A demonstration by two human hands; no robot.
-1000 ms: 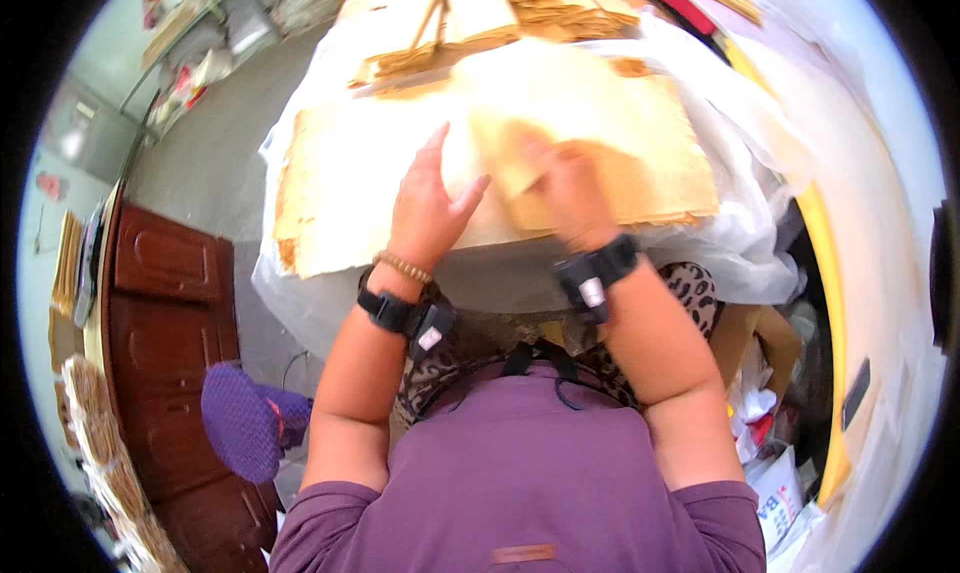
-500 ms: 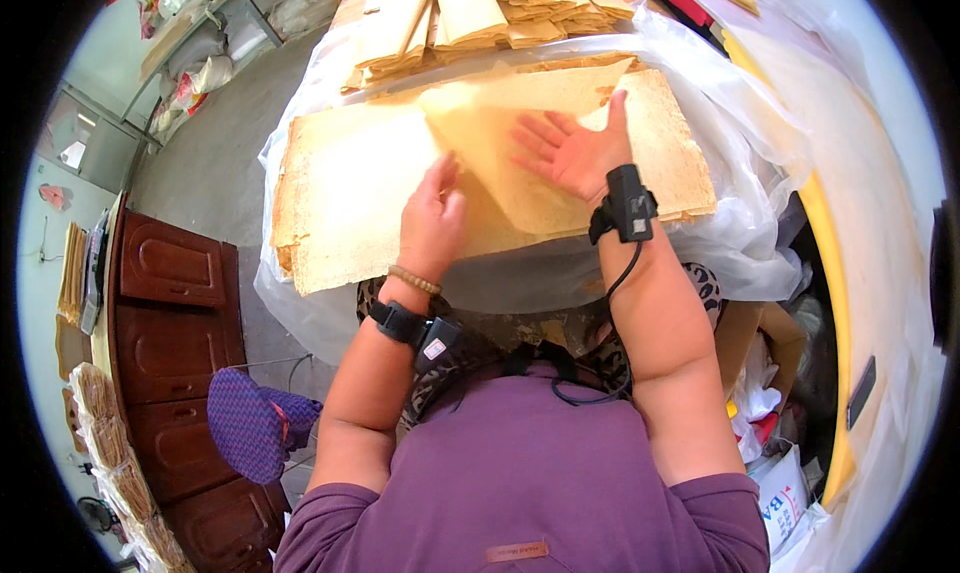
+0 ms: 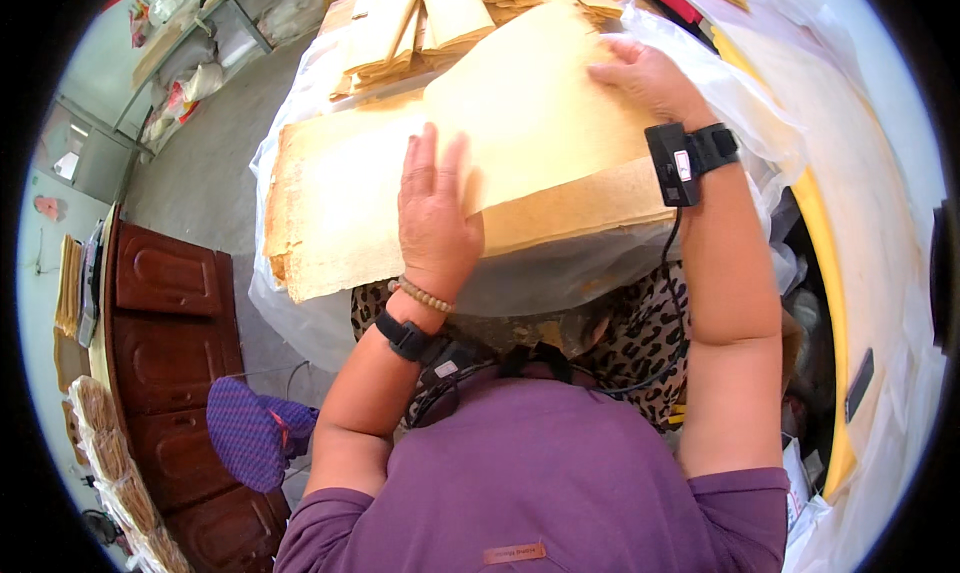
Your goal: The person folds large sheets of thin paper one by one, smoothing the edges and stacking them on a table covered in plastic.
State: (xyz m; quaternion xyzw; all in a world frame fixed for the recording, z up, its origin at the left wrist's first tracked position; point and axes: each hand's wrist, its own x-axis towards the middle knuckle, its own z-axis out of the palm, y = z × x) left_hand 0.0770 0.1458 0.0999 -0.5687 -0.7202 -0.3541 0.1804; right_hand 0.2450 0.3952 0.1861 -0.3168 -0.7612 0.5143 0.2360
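Observation:
A stack of thin tan paper sheets (image 3: pixel 340 188) lies on the plastic-covered table in front of me. My left hand (image 3: pixel 437 213) rests over the middle of the stack, fingers stretched out, slightly blurred at the tips, holding nothing. My right hand (image 3: pixel 652 81) pinches the upper right edge of a paper sheet (image 3: pixel 555 103) between thumb and fingers. That sheet's right half is lifted and slants up toward the far side, while its left part meets the stack near my left fingers. Beneath it, lower sheets show along the near right edge.
Folded tan paper bundles (image 3: pixel 455 13) lie at the far side of the table. Clear plastic sheeting (image 3: pixel 560 268) hangs over the near edge. A dark red wooden cabinet (image 3: pixel 170 263) and a purple patterned cushion-like object (image 3: pixel 245 433) are at the left. A yellow edge (image 3: pixel 825 263) runs along the right.
My right hand has gone from open over the stack to pinching a sheet's edge, moving right and away from me. The sheet has swung over to the right. My left hand has flattened out.

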